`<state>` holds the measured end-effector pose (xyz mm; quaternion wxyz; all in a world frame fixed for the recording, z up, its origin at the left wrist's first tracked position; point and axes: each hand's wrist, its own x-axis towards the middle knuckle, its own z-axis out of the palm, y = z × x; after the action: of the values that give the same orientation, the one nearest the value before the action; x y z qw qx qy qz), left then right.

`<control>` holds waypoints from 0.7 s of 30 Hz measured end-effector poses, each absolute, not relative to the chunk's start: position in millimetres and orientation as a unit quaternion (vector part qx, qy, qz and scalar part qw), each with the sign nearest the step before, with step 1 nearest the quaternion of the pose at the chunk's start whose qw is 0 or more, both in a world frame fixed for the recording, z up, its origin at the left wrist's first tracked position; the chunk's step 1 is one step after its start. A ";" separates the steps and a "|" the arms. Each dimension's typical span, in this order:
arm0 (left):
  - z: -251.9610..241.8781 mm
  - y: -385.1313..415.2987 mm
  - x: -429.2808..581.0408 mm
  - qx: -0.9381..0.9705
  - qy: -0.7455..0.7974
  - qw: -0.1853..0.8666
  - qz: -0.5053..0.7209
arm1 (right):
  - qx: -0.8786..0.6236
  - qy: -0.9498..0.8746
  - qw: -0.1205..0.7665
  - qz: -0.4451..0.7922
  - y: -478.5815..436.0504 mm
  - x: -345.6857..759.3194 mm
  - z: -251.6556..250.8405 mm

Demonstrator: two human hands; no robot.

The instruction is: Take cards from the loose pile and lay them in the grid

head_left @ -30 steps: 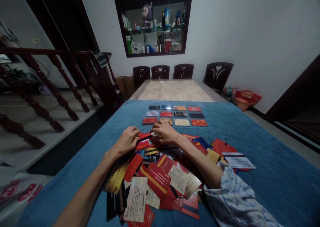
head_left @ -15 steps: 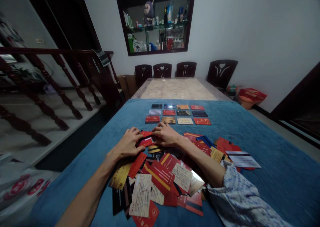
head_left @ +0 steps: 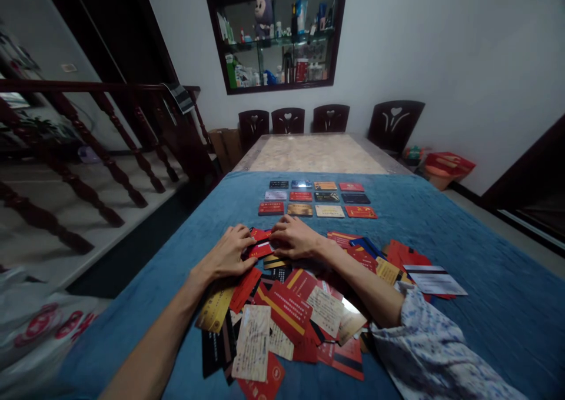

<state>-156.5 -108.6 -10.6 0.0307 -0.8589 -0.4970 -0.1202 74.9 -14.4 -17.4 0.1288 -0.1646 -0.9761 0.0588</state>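
Note:
A red card [head_left: 261, 248] with a dark stripe lies between my two hands at the top of a loose heap of cards. My left hand [head_left: 229, 250] is curled at its left edge, the thumb low and the fingertips bent over it. From the right, my right hand [head_left: 293, 236] has its fingers closed at the card's other edge, its forearm crossing the heap. Other red cards [head_left: 286, 309], a yellow card [head_left: 216, 309] and a whitish card [head_left: 251, 342] overlap below. How many cards lie between the fingers is hidden.
Beyond my hands, cards are laid in three rows, among them an orange card [head_left: 325, 186] and a brown card [head_left: 299, 210]. More cards spread rightward, with a silver card [head_left: 435, 279] on top. A blue cloth [head_left: 477, 323] covers the near table. Chairs [head_left: 331, 119] stand behind.
The view has shifted slightly. Both hands stay at the red card with almost the same pose, and the rows and heap look unchanged.

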 end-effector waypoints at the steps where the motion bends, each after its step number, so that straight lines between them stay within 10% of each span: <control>1: -10.1 -108.8 -156.4 -0.862 -0.490 0.034 -0.125 | -0.160 -0.976 0.134 0.059 -14.3 75.4 -17.2; 21: -9.4 -107.5 -158.5 -0.847 -0.455 -0.013 -0.273 | -0.124 -0.943 0.307 -0.010 -3.1 72.0 -29.9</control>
<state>-158.5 -107.5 -9.4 -0.0125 -0.8472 -0.4553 -0.2735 72.0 -3.1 -29.9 0.3073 -0.1245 -0.9434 -0.0099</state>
